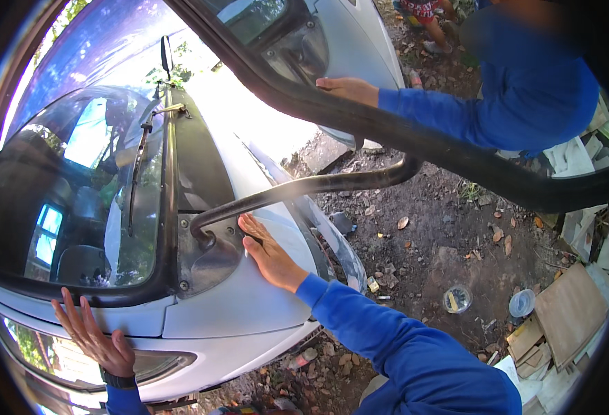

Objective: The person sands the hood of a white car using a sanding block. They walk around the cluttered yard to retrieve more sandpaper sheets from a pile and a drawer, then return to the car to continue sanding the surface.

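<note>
My left hand (94, 335), a dark band at its wrist, has its fingers spread over the white vehicle body just below the black-edged window (76, 200). My right hand (271, 254) lies with fingers stretched out on the white body panel (249, 308). Beside its fingertips a dark mounting plate (211, 266) carries a bent black tube (304, 185). This tube runs right and joins the thick black rim (360, 128) of what looks like a large mirror. Inside the rim a blue-sleeved arm (436, 114) and hand show, apparently my reflection. A wiper (138, 166) rests against the window.
Bare soil with dry leaves (403, 223) lies right of the vehicle. A clear round container (457, 299) and a plastic tub (522, 303) stand there, near stacked flat boards (570, 315). Someone's leg (439, 31) shows at the top right.
</note>
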A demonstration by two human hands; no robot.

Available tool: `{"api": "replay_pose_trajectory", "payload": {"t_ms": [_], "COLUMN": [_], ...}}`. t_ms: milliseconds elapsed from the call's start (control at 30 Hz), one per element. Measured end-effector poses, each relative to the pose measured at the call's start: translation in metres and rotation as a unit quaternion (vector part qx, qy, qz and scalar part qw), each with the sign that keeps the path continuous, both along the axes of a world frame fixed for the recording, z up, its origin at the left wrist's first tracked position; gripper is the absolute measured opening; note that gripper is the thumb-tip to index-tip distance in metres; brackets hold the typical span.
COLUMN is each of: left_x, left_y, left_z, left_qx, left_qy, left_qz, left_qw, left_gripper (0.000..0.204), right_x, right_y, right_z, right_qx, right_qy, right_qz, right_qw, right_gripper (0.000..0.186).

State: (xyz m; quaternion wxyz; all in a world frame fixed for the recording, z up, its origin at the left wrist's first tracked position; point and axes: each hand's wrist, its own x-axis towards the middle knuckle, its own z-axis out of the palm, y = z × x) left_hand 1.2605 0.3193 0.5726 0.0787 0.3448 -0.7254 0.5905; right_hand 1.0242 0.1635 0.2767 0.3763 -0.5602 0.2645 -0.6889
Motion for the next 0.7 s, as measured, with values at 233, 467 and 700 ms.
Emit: {"api": "replay_pose_trajectory", "payload": {"t_ms": [233, 467, 700], "left_x": [-0.009, -0.016, 0.002], "left_y": [-0.002, -0.012, -0.003], "left_z": [0.001, -0.003, 0.001], "left_qx": [-0.001, 0.003, -0.01], "left_qy": [-0.007, 0.006, -0.001], "left_qz": [-0.01, -0.036, -0.009], "left_qw": [1.0, 0.999, 1.0], "left_gripper": [0.063, 0.064, 0.064], "right_x": [-0.014, -0.023, 0.004], "right_y": [-0.01, -0.03, -0.007], "right_z": [-0.029, -0.072, -0.031], "right_qx": [0.101, 0.183, 0.073], "right_qy": [-0.082, -0.099, -0.047], "right_qz": [0.027, -0.02, -0.037], "right_qw": [0.991, 0.978, 0.996], "right_gripper": [0.052, 0.055, 0.062]}}
